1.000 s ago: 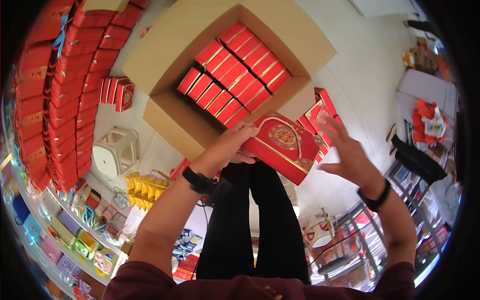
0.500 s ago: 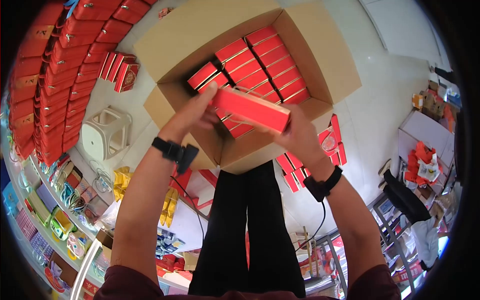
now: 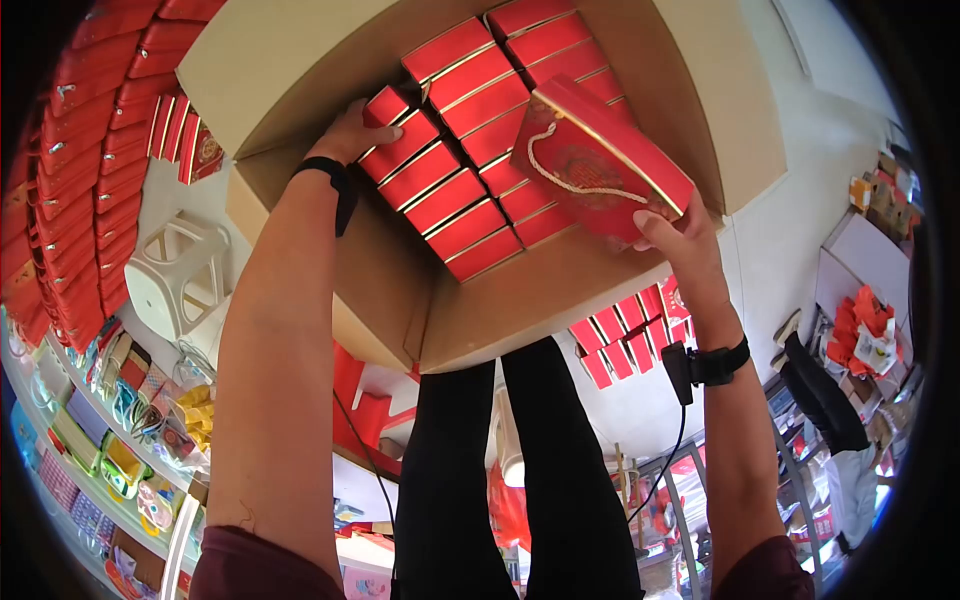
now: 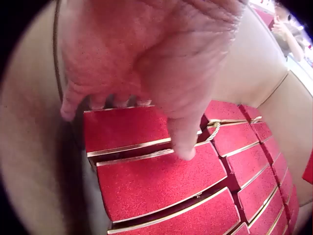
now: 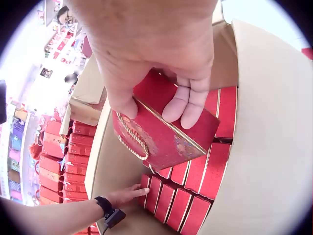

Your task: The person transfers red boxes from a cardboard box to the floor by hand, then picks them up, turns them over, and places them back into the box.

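Inside an open cardboard carton (image 3: 385,300), red boxes (image 3: 447,200) with gold edges stand packed in rows. My left hand (image 3: 348,135) reaches in at the carton's left side, over the end box of the nearest row. In the left wrist view the thumb of that hand (image 4: 146,63) lies across the box tops (image 4: 161,183), its other fingers partly hidden behind the end box. Held by one end in my right hand (image 3: 680,245), a red box with a cream rope handle (image 3: 590,150) hangs tilted above the right rows. The right wrist view shows thumb and fingers of my hand (image 5: 156,63) gripping that box (image 5: 161,132).
Several red boxes (image 3: 630,335) stand on the floor beyond the carton's near right corner. At the left are a white stool (image 3: 180,280), a few red boxes (image 3: 185,140) and stacked red bags (image 3: 70,190). A cardboard flap (image 3: 735,110) spreads out at the right.
The rope-handled box has gone from both hands to my right hand alone and moved right over the carton. My left hand has let go of it and moved to the end box at the left.
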`<action>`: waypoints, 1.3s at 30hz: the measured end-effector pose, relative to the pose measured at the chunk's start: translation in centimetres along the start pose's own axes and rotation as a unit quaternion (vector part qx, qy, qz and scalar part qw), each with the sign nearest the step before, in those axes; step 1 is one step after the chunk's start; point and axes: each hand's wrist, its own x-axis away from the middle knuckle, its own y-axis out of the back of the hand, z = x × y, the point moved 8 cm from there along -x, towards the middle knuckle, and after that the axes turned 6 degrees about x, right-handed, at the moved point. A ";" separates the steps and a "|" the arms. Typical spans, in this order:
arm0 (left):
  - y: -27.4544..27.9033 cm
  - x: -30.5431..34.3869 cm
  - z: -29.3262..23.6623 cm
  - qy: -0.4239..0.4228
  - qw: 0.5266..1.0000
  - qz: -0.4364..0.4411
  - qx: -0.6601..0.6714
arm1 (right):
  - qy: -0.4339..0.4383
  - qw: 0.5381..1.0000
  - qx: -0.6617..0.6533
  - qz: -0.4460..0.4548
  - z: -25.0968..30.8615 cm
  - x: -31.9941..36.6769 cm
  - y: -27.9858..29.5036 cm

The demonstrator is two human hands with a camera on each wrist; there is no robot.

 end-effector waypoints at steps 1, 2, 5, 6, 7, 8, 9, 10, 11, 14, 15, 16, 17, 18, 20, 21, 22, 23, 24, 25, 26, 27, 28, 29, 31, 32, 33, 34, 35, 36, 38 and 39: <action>-0.5 0.0 -0.1 0.001 0.999 0.013 0.031 | -0.007 1.000 -0.008 -0.008 0.0 -0.1 0.0; -1.0 -0.2 -0.3 0.001 0.998 0.025 0.062 | -0.009 1.000 -0.016 -0.004 -0.1 -0.5 -0.2; -2.4 -1.2 -0.3 -0.001 0.998 0.042 0.050 | 0.009 1.000 -0.019 0.011 0.4 -1.3 -1.1; -2.8 -1.5 -0.5 -0.003 0.999 0.045 0.026 | 0.010 0.999 -0.023 0.022 0.5 -1.6 -1.6; -3.2 -1.4 -0.9 0.009 0.999 0.032 -0.005 | 0.012 0.999 -0.026 0.032 0.9 -2.2 -2.2; -3.6 -1.0 -1.3 0.019 0.999 0.018 -0.035 | 0.016 0.999 -0.028 0.041 1.4 -2.7 -2.7; -3.4 -0.9 -1.5 0.030 0.997 0.004 -0.066 | 0.019 0.998 -0.033 0.053 1.7 -3.2 -3.4; -3.8 -1.9 -0.4 0.033 0.996 0.022 -0.080 | 0.023 0.997 -0.040 0.063 1.8 -3.8 -4.1; -4.0 -2.7 0.8 0.042 0.993 0.005 -0.106 | 0.028 0.996 -0.047 0.073 2.0 -4.3 -4.7; -4.2 -1.2 -0.1 0.086 0.973 -0.058 -0.205 | 0.048 0.991 -0.046 0.112 2.7 -5.7 -7.0; -4.0 -1.0 -0.8 0.094 0.967 -0.054 -0.231 | 0.057 0.990 -0.047 0.119 3.0 -6.0 -7.8; -3.9 -0.7 -1.4 0.102 0.960 -0.047 -0.256 | 0.048 0.990 -0.049 0.127 3.0 -6.3 -8.5; -3.7 -0.2 -1.9 0.111 0.953 -0.040 -0.280 | 0.038 0.989 -0.050 0.135 3.1 -6.4 -9.0; -3.2 -0.1 -2.2 0.113 0.948 -0.045 -0.294 | 0.029 0.988 -0.051 0.141 3.1 -6.5 -9.3; -2.3 -0.8 -2.0 0.110 0.961 -0.026 -0.252 | 0.026 0.988 -0.048 0.144 3.1 -6.1 -9.5; -2.0 -0.7 -2.1 0.110 0.967 -0.017 -0.231 | 0.024 0.988 -0.047 0.147 2.9 -5.9 -9.6; -1.8 -0.7 -2.2 0.110 0.963 -0.009 -0.246 | 0.020 0.987 -0.048 0.154 2.5 -5.7 -9.6; -1.5 -0.3 -2.4 0.094 0.964 -0.017 -0.248 | 0.016 0.985 -0.051 0.163 2.0 -5.6 -9.6; -1.0 0.2 -2.6 0.078 0.964 -0.026 -0.252 | 0.013 0.984 -0.055 0.171 2.0 -5.4 -9.8; -0.5 0.6 -2.8 0.060 0.964 -0.035 -0.255 | 0.001 0.982 -0.050 0.182 2.0 -5.2 -9.8; -0.3 1.3 -3.2 0.020 0.989 -0.020 -0.143 | -0.011 0.980 -0.046 0.191 2.0 -4.9 -9.7; 0.4 3.1 -4.3 -0.020 0.999 -0.005 -0.031 | -0.023 0.978 -0.043 0.202 2.2 -4.6 -9.7; 1.2 5.3 -5.7 -0.060 0.995 0.009 0.081 | -0.041 0.976 -0.050 0.210 2.1 -4.4 -9.7; 0.7 8.1 -6.6 -0.007 0.974 0.051 0.221 | -0.058 0.972 -0.057 0.220 1.9 -4.3 -9.7; -0.9 14.3 -10.3 0.022 0.901 0.163 0.401 | -0.080 0.965 -0.079 0.238 1.5 -3.9 -10.3; -0.6 15.8 -10.6 -0.014 0.926 0.147 0.348 | -0.086 0.961 -0.093 0.245 1.0 -3.8 -10.7; -0.3 17.1 -11.0 -0.050 0.946 0.131 0.294 | -0.093 0.957 -0.107 0.252 0.8 -3.5 -10.9; -0.5 18.2 -10.9 -0.038 0.948 0.124 0.290 | -0.098 0.952 -0.101 0.272 1.4 -3.0 -11.6; -0.5 19.1 -10.9 -0.026 0.951 0.116 0.286 | -0.102 0.946 -0.094 0.293 2.1 -2.5 -12.4; -0.4 19.7 -10.9 -0.015 0.953 0.108 0.282 | -0.105 0.940 -0.087 0.313 2.7 -2.1 -13.3; 0.6 20.6 -10.7 -0.014 0.947 0.080 0.312 | -0.101 0.939 -0.087 0.316 2.1 -2.6 -14.3; 1.1 20.9 -10.5 -0.013 0.942 0.067 0.328 | -0.102 0.939 -0.087 0.318 2.3 -2.7 -14.7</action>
